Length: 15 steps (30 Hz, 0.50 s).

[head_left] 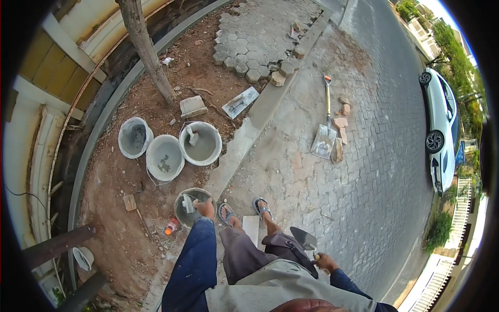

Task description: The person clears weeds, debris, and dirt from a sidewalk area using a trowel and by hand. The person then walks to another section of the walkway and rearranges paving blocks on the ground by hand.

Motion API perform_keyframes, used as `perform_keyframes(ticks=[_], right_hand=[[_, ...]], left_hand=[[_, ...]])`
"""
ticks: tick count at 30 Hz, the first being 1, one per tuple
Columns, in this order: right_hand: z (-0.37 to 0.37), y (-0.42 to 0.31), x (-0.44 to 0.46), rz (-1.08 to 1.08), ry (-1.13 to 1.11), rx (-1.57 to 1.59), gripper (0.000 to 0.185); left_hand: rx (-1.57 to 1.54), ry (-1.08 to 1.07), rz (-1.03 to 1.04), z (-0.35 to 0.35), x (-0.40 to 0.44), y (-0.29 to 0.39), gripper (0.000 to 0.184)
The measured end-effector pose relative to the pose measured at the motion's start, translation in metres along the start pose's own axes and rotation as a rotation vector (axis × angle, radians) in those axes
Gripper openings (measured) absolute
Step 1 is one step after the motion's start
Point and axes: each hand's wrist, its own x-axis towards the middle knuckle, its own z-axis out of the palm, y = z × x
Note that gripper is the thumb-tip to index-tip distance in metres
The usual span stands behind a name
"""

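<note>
My left hand [206,208] reaches into a bucket [182,218] and is closed around a tool with a pale blade [188,204], which lies inside the rim. In my right hand [326,263], held low at my right side, is the handle of a trowel [303,238] with a dark, wide blade. Beyond the near bucket stand three white buckets: one with a scoop-like tool [193,136] in grey material, a middle one [165,158] with a little water or mortar, and a left one [135,138] with grey residue.
A shovel [326,132] lies on the paving beside broken bricks [341,123]. A concrete curb [249,138] runs between soil and pavement. Also around are a tree trunk [148,52], a float [240,102], a block [193,106], a red bottle [171,225] and a parked car [442,130].
</note>
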Motion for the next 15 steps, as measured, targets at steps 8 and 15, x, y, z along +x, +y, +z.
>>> perform_keyframes(ticks=[8, 15], right_hand=[[-0.051, -0.033, 0.064, -0.162, 0.021, 0.041, 0.038], [-0.14, -0.033, 0.15, -0.217, -0.065, 0.223, 0.026]], left_hand=[[-0.685, -0.225, -0.427, -0.081, 0.031, -0.08, 0.02], [-0.6, 0.044, -0.525, -0.063, -0.087, -0.045, 0.024]])
